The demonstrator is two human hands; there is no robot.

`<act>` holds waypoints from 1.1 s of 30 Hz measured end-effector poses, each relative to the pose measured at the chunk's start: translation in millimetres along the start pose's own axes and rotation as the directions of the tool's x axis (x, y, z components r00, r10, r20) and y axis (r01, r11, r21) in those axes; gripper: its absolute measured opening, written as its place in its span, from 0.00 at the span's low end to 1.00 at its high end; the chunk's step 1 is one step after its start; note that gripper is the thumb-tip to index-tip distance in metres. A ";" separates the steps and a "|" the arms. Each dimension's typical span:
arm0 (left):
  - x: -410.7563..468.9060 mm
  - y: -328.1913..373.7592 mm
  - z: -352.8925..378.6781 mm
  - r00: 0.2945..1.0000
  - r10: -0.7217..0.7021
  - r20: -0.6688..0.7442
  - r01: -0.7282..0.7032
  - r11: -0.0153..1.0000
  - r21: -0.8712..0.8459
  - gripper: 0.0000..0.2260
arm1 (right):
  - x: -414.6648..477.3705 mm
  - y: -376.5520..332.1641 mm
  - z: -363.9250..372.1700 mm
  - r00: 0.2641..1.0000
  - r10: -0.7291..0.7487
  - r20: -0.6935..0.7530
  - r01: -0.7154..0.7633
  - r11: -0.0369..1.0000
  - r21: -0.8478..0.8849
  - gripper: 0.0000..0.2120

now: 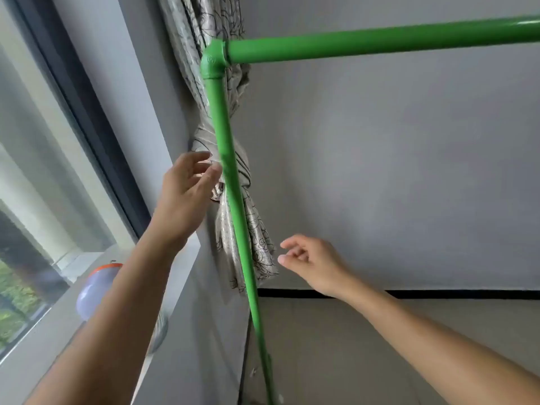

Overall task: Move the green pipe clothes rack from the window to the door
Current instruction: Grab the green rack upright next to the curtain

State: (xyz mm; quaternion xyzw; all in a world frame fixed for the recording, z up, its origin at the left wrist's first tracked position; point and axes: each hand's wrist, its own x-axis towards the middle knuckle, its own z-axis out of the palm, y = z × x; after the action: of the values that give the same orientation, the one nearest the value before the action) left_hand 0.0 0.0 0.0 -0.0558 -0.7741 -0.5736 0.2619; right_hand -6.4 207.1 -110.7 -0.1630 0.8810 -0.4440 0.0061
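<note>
Rack (pixel 233 182) upright post at centre frame, beside the window (pixel 43 171) and knotted curtain (pixel 242 229): not yet moved. My left hand (pixel 187 194) spread, fingertips near the post; right hand (pixel 309 261) loosely curled, empty. Grip, carry to door remain.

Open hands (pixel 187 194) beside green rack (pixel 230 171)

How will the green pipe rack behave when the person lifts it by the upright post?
The rack is probably stiff, being made of rigid pipes joined at an elbow. The smooth, glossy post may slip in the left hand and right hand. Being tall and thin, it may tip or snag the knotted curtain behind it.
</note>
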 end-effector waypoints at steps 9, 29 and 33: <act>31.1 -4.5 26.2 0.979 -0.015 0.205 0.011 1.000 0.022 0.04 | 58.9 -1.3 83.4 0.992 0.123 -0.010 -0.123 0.992 -0.006 0.22; 30.8 12.0 124.0 0.910 0.150 0.386 -0.127 0.988 -0.085 0.08 | 11.8 72.4 17.1 0.972 0.150 -0.180 -0.178 0.972 -0.154 0.13; 24.0 22.0 164.8 0.888 0.186 0.421 -0.139 0.980 -0.139 0.10 | -5.2 100.6 -13.1 0.960 0.147 -0.237 -0.190 0.967 -0.170 0.17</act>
State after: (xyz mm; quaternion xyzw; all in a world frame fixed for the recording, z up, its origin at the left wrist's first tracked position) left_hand -68.3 153.4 -3.6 -0.2596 -0.7742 -0.5630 0.1277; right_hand -31.9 274.5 -182.4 -0.0361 0.9255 -0.3705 -0.0701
